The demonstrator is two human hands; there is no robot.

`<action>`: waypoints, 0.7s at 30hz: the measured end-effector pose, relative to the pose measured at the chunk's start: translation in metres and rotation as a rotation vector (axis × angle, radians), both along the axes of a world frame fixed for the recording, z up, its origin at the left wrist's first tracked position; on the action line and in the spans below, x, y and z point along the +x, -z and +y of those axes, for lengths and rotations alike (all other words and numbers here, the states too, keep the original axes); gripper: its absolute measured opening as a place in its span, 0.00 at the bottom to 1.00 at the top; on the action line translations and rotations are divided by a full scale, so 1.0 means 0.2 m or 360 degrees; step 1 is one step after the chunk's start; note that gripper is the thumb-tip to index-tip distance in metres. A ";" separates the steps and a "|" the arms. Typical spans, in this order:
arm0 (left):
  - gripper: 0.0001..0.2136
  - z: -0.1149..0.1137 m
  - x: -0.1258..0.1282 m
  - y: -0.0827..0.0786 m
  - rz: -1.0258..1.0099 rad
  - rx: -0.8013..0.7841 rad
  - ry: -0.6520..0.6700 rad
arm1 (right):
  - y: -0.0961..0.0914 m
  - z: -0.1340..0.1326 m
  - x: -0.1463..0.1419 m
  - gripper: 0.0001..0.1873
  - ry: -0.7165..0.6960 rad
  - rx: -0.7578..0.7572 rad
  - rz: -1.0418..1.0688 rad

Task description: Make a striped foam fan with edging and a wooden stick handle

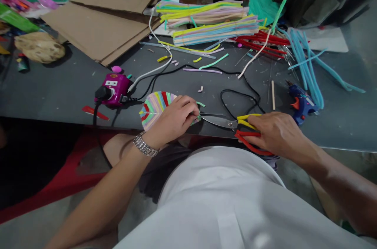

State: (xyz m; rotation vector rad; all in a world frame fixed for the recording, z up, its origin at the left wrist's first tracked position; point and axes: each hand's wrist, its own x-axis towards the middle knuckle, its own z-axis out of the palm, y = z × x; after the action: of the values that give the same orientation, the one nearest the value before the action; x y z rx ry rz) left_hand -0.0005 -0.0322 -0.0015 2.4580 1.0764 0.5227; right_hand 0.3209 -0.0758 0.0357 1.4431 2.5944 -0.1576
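Observation:
My left hand is closed on a leaf-shaped piece made of striped pipe cleaners, partly covered by the fingers. Its stripes are red, yellow, green, pink and lilac. In my right hand are scissors with one yellow and one red handle. The blades point left, and their tips come close to the right end of the piece by my left fingertips. Whether the blades touch it I cannot tell. A short green pipe cleaner end sticks out just past my left fingers.
A blue glue gun and a glue stick lie right of the scissors. A black cable loops behind them. A purple power socket stands left. Pipe cleaner bundles and cardboard lie farther back.

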 end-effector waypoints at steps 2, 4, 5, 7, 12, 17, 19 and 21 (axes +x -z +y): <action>0.06 0.00 0.00 0.00 -0.0010 -0.0039 -0.0001 | 0.00 0.00 0.00 0.19 -0.0015 -0.0003 0.0032; 0.06 0.00 0.00 0.00 -0.0017 -0.0058 -0.0011 | 0.00 0.00 0.00 0.19 -0.0031 0.0009 0.0063; 0.06 0.00 0.00 0.00 -0.0024 -0.0063 -0.0017 | -0.01 0.00 0.00 0.19 -0.0038 0.0022 0.0076; 0.07 0.00 0.00 0.00 -0.0038 -0.0075 -0.0023 | -0.01 0.00 -0.01 0.19 -0.0050 0.0048 0.0095; 0.07 -0.01 0.00 -0.01 -0.0070 -0.0081 -0.0022 | -0.01 0.01 -0.02 0.18 -0.0072 0.0083 0.0047; 0.07 -0.01 0.00 0.00 -0.0078 -0.0067 -0.0013 | -0.02 0.01 -0.03 0.17 -0.0153 0.0153 0.0006; 0.07 -0.01 0.00 0.00 -0.0080 -0.0060 -0.0011 | -0.02 0.00 -0.03 0.17 -0.0198 0.0197 -0.0007; 0.07 -0.01 0.00 0.00 -0.0080 -0.0058 -0.0012 | -0.03 0.00 -0.03 0.17 -0.0226 0.0221 -0.0022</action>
State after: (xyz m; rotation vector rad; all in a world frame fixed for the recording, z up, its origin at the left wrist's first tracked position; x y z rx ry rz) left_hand 0.0001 -0.0347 -0.0009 2.3971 1.0661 0.5592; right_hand 0.3142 -0.0752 0.0411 1.2892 2.7321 0.0514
